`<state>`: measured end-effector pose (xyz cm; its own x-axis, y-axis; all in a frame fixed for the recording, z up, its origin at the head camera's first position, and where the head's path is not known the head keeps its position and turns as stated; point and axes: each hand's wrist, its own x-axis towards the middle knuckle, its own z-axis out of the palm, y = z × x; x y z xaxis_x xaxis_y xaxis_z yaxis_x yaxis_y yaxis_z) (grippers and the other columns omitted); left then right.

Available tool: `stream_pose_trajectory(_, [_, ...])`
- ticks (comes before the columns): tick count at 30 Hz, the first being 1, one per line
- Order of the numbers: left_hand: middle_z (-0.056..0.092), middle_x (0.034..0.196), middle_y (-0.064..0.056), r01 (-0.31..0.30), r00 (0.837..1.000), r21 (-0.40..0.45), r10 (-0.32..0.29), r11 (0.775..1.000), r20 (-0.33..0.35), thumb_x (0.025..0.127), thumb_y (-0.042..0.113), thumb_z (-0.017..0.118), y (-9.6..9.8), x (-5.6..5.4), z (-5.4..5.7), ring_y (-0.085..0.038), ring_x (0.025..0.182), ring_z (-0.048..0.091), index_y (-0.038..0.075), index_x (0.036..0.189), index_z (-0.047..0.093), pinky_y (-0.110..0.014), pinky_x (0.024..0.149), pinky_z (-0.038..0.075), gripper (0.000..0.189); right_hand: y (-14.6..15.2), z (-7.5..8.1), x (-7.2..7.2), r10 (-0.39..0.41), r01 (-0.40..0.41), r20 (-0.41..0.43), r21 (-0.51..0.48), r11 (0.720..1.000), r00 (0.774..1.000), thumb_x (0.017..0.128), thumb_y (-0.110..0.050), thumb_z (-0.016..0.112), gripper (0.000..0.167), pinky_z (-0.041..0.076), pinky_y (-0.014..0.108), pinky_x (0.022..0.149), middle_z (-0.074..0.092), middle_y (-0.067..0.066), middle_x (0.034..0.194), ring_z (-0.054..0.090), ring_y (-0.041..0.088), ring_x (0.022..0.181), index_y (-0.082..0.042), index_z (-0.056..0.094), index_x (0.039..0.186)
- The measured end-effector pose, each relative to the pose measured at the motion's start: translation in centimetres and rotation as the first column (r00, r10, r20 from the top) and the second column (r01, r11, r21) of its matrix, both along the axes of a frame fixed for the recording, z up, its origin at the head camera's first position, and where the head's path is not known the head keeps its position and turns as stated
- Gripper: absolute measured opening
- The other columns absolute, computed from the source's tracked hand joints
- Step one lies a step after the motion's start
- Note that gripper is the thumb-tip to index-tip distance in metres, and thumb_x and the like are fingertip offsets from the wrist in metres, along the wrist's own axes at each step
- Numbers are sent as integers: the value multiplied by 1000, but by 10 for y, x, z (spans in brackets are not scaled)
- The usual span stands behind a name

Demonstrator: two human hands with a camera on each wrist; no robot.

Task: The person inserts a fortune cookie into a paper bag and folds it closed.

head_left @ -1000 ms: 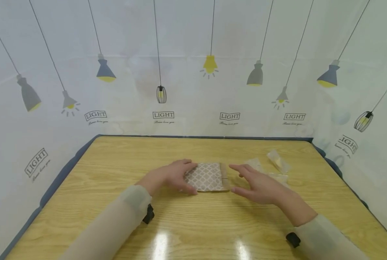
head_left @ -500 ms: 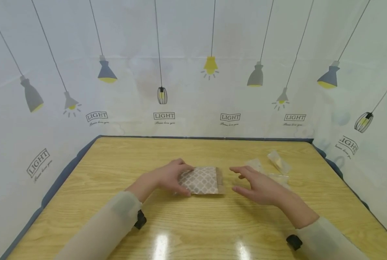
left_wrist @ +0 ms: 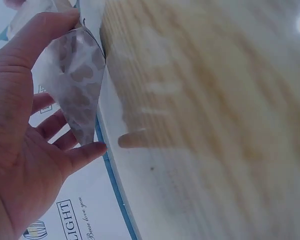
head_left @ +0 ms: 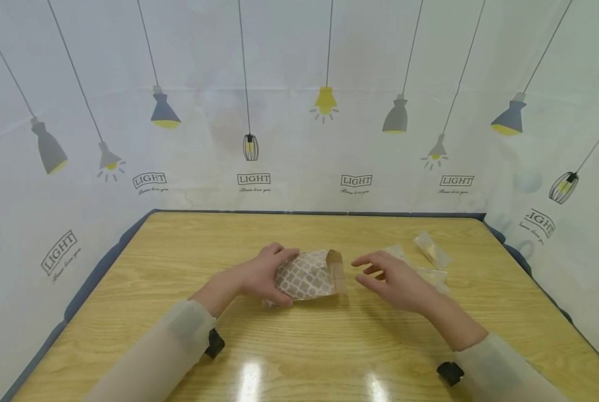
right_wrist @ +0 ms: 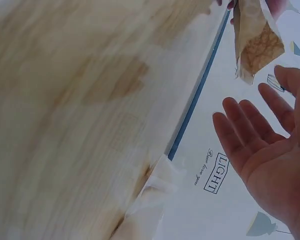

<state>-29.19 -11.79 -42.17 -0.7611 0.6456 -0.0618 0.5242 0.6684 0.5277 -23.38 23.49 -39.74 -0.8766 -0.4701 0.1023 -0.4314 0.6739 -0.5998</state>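
OK, so the patterned paper bag (head_left: 303, 276) is the landmark here. It's between the two hands over the wooden table (head_left: 329, 340), though I can't tell how much of its underside actually touches the wood. The left hand (head_left: 259, 274) has it by the end away from the mouth, thumb on the near edge and fingers on the far one. My guess is that squeezing edge to edge like that makes the sheets bow apart, since the mouth gapes and shows brown inner paper (head_left: 336, 272). Gripping that end also leaves the mouth unblocked on the right.

Fingers: the left ones are spread about as wide as the bag and pinching it (the left wrist view catches it folding up inside the grip). The right hand (head_left: 405, 287) is just beside the bag's mouth, fingers softly bent, a modest gap to the thumb, holding nothing and not touching the paper.

Clear packets (head_left: 433, 251) lie to the right of the bag, beyond the right hand, which partly hides some. Probably parked there to stay out of the way.
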Motion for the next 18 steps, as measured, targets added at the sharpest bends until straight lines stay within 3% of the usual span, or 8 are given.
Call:
stream_pose_trajectory(6, [44,154,-13,5,1000,59,-5,998,-8,75,31,100,4,5,2,-28,133,53,19,165,40,-55,119,51,109,-7,1,-3,-36,38,17,-81,996,999,111,-33,67,32,66,42,90,67,12,149,75,30,119,-18,72,139])
stream_pose_trajectory(12, [46,154,-13,60,998,120,-59,991,-17,74,23,100,10,13,7,-30,137,53,11,162,40,-54,122,49,107,-20,0,-6,-47,59,80,-161,985,996,110,-25,69,29,67,43,80,80,9,127,76,20,97,-14,77,136])
stream_pose_trajectory(15, [41,163,-17,70,997,105,-66,992,-36,74,27,100,13,16,9,-35,149,45,10,169,32,-57,127,43,118,-25,0,-8,-50,77,117,-237,968,992,109,-18,70,31,68,45,84,80,15,126,77,17,96,-6,76,137])
stream_pose_trajectory(18, [30,172,-18,55,997,74,-52,996,-49,71,34,103,16,18,8,-38,158,33,15,175,18,-59,129,38,136,-29,2,-8,-59,94,129,-290,952,990,108,-14,71,31,68,43,85,78,19,129,78,16,98,-2,75,136])
